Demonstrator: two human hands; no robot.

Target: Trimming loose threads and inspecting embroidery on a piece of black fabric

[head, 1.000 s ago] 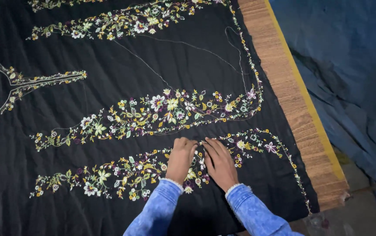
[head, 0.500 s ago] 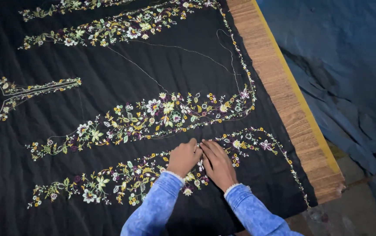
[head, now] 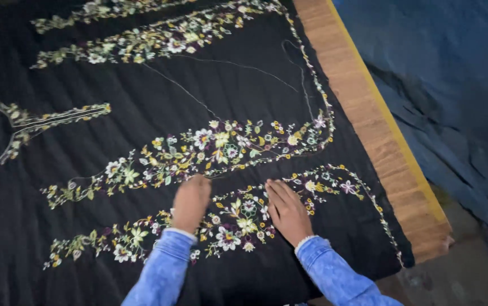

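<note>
Both hands flat on embroidered black fabric, wooden table.

Black fabric point(head: 142, 102) covers most of the wooden table point(head: 363, 124); neckline embroidery point(head: 34, 122) sits far left. Left hand point(head: 190, 201) rests on the lowest floral embroidery band point(head: 227, 221), fingers curled together, pinching unclear. Right hand point(head: 286, 211) lies just beside it on the same band, palm down, fingers slightly spread. Loose thread point(head: 238, 65) trails above. Blue cloth point(head: 453, 85) lies right of the table.
</note>
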